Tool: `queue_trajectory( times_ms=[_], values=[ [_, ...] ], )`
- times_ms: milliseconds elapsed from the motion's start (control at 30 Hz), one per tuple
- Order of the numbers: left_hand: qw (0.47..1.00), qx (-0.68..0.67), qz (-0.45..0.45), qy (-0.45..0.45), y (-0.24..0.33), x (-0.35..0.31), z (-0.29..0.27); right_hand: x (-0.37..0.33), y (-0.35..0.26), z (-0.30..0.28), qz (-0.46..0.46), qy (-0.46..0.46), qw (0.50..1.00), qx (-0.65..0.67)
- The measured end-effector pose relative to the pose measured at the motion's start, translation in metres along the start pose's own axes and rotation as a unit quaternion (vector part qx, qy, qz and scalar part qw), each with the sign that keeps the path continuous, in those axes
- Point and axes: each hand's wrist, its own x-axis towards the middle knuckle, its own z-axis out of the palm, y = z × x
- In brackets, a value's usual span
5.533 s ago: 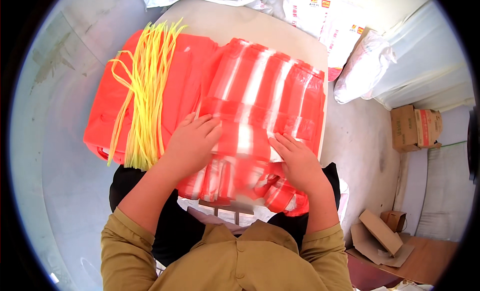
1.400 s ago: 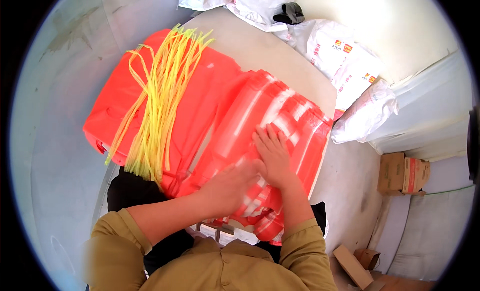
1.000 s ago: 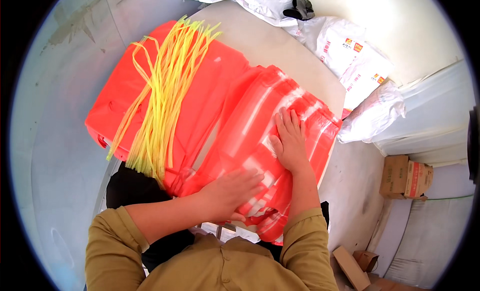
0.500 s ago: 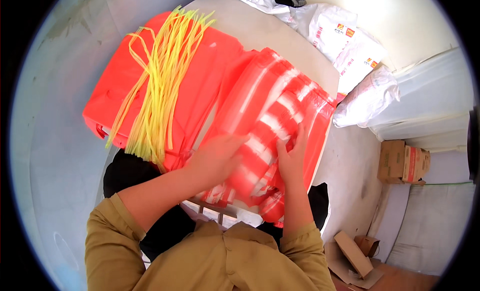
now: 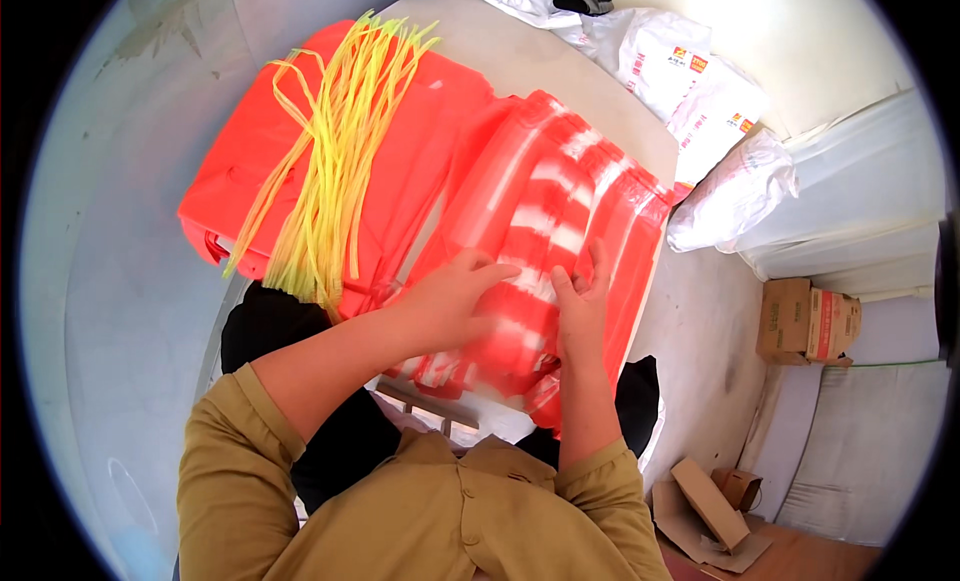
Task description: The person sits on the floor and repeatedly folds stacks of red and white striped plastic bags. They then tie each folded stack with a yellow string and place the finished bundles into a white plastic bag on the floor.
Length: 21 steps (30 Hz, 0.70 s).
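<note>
Red plastic with white bands (image 5: pixel 540 221), thin and crinkled like flat plastic bags, lies layered on the table before me. A folded, gathered part of it runs between my hands. My left hand (image 5: pixel 450 301) rests against its left side, thumb and forefinger stretched toward the right and the lower fingers blurred. My right hand (image 5: pixel 582 311) lies along the right side, its fingers pointing away from me and the thumb apart. Neither hand is visibly closed round the plastic. A bunch of thin yellow strips (image 5: pixel 345 151) lies across a smooth red plastic pile (image 5: pixel 235 171) to the left.
The pale tabletop (image 5: pixel 500 41) shows beyond the plastic. White printed sacks (image 5: pixel 665 56) stand past its far right edge, with another white sack (image 5: pixel 735 191) nearer. Cardboard boxes (image 5: pixel 785 321) sit by the right wall, and flattened cardboard (image 5: pixel 710 511) lies on the floor.
The banded plastic between my hands has shifted and lies straighter, with less blur. My left hand has moved slightly right and up; my right hand has stayed nearly in place.
</note>
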Motion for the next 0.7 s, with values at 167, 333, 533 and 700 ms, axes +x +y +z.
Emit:
queue_trajectory(
  times_ms=[167, 333, 533, 700],
  values=[
    [0.999, -0.045, -0.006, 0.022, -0.009, 0.004, 0.008, -0.001, -0.005, 0.011, 0.028, -0.034, 0.999, -0.022],
    [0.999, -0.006, 0.032, 0.012, -0.006, 0.001, 0.011, 0.007, 0.008, 0.014, -0.005, -0.047, 0.994, -0.099],
    [0.994, 0.073, 0.079, 0.01, -0.012, 0.0, 0.002, 0.003, -0.009, 0.024, 0.039, -0.05, 0.996, -0.064],
    [0.961, 0.257, -0.051, 0.085, -0.009, -0.007, -0.041, 0.003, -0.012, 0.02, 0.045, -0.047, 0.991, -0.119]
  ],
)
